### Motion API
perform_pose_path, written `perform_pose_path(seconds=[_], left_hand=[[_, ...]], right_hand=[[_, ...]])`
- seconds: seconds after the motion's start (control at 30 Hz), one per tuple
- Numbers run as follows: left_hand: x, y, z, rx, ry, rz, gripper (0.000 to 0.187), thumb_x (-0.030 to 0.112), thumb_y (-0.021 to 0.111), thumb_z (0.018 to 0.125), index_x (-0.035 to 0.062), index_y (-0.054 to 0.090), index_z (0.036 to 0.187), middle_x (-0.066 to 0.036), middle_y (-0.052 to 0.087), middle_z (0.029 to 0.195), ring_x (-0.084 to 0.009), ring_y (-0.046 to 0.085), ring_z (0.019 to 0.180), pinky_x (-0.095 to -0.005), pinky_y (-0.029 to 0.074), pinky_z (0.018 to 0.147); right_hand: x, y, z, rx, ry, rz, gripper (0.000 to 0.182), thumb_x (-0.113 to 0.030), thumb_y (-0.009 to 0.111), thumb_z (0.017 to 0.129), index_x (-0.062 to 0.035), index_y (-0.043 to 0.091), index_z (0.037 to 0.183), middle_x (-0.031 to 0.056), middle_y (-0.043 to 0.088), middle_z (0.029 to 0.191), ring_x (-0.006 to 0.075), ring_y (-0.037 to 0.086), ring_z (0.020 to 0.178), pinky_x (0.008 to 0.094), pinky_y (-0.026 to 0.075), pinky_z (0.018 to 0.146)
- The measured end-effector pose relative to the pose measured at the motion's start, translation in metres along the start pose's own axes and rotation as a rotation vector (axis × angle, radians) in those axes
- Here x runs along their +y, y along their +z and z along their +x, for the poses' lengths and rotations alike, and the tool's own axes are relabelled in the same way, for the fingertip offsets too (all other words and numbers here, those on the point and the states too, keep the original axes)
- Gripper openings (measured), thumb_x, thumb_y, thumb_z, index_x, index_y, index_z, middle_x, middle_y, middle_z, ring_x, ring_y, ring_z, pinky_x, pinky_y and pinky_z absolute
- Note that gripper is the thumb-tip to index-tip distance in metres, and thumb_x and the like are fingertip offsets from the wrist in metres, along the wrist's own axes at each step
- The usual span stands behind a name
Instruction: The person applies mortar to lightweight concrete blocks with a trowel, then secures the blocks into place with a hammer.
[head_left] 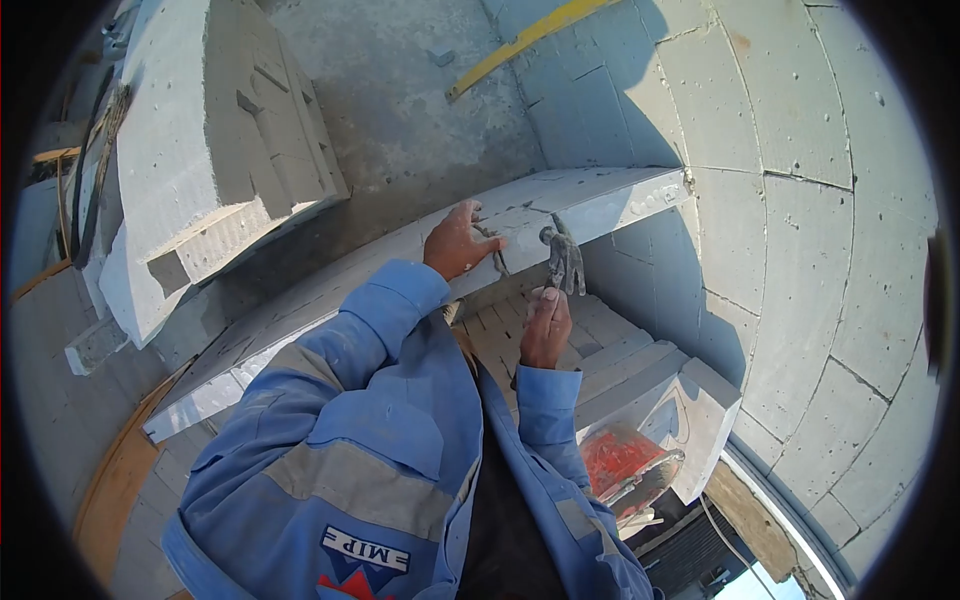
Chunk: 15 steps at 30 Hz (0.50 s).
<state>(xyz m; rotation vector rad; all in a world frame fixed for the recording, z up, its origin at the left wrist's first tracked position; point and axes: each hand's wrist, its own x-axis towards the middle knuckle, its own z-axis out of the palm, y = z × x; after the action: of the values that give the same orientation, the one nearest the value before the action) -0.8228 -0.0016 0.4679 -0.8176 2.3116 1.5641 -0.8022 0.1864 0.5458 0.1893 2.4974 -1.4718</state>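
Observation:
My left hand [463,240] rests on the top of a long pale block ledge [330,270], thumb and fingers apart, beside a dark, mortar-smeared joint [500,262]. To the right, my right hand [546,330] is closed round the handle of a grey, mortar-caked tool [566,262]. The tool looks like a hammer and stands upright against the front edge of the ledge. Its exact shape is hard to make out under the mortar. Both hands are dusty.
A curved pale block wall [770,230] rises at the right. Below the ledge are stacked blocks [640,375] and a red, mortar-stained bucket [625,465]. A large block piece [170,150] stands at the upper left. Behind the ledge, a yellow strip [530,40] leans near the wall.

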Motion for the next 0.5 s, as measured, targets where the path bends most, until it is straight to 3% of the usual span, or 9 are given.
perform_pose_path(seconds=[0.17,0.27,0.37,0.5], left_hand=[[0.01,-0.008,0.0,-0.005,0.019,0.04,0.077,0.051,0.082,0.076,0.0055,0.055,0.132,-0.017,0.068,0.123,-0.0331,0.065,0.113,-0.044,0.052,0.091],[0.007,-0.004,0.004,0.013,0.068,0.114,0.075,0.05,0.081,0.076,0.0058,0.056,0.13,-0.017,0.069,0.12,-0.0331,0.066,0.11,-0.0446,0.052,0.089],[0.007,-0.005,0.007,0.02,0.095,0.177,0.072,0.05,0.081,0.076,0.0056,0.058,0.127,-0.017,0.07,0.117,-0.0334,0.067,0.108,-0.0451,0.053,0.087],[0.01,-0.008,0.01,0.022,0.112,0.183,0.072,0.052,0.082,0.075,0.0049,0.059,0.125,-0.017,0.071,0.115,-0.033,0.068,0.106,-0.045,0.053,0.085]], right_hand=[[-0.014,-0.007,-0.001,0.119,-0.176,0.15,0.047,-0.039,0.039,0.109,-0.0017,0.059,0.089,-0.0002,0.046,0.062,0.008,0.041,0.055,0.0265,0.032,0.05],[0.025,0.001,0.019,0.107,-0.211,-0.102,0.047,-0.04,0.039,0.109,-0.0033,0.058,0.087,-0.0006,0.046,0.062,0.0074,0.041,0.055,0.0263,0.032,0.049],[0.032,0.002,0.028,0.007,-0.072,-0.16,0.043,-0.037,0.044,0.108,-0.0017,0.06,0.089,0.0027,0.052,0.066,0.0104,0.047,0.059,0.0291,0.036,0.054],[0.032,-0.009,0.007,-0.01,0.039,0.057,0.041,-0.034,0.045,0.108,-0.0014,0.059,0.087,0.0034,0.052,0.067,0.0112,0.047,0.06,0.0298,0.037,0.055]])
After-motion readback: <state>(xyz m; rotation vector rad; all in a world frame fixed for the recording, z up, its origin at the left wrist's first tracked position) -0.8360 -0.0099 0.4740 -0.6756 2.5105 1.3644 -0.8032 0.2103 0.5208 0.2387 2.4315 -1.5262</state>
